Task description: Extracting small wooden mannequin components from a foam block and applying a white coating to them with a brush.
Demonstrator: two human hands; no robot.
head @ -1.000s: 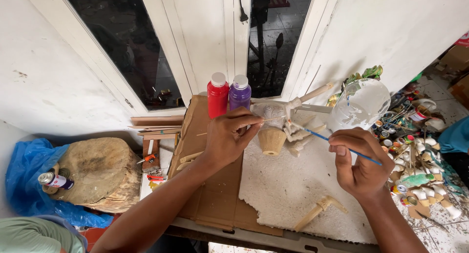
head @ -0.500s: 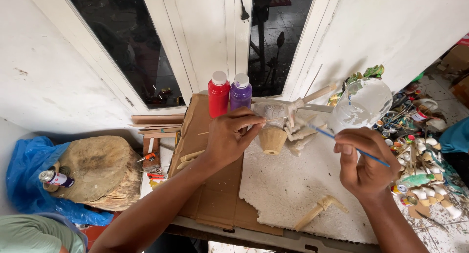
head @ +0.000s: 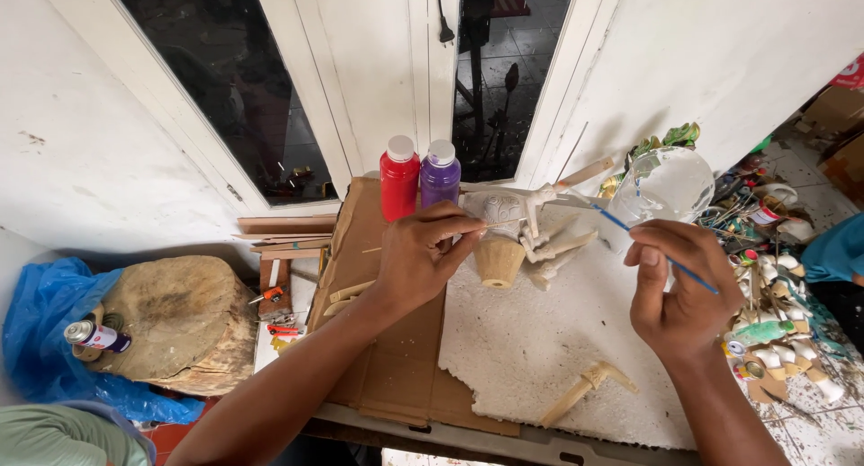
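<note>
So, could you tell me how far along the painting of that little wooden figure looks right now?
Early, it seems. The figure on the white foam board is assembled but looks bare wood and white, with no colour showing. In hand: the left hand steadies it by a thin stick, the right hand holds a blue brush close to it. The red bottle and purple bottle are capped, and a loose wooden piece lies untouched.

A red bottle point(head: 399, 178) and a purple bottle point(head: 440, 173) stand side by side at twelve o'clock. At eight o'clock a spray can point(head: 95, 336) lies beside a tree stump point(head: 175, 322) on a blue plastic sheet point(head: 40, 304). Small painted figures point(head: 774, 336) crowd three o'clock.
</note>
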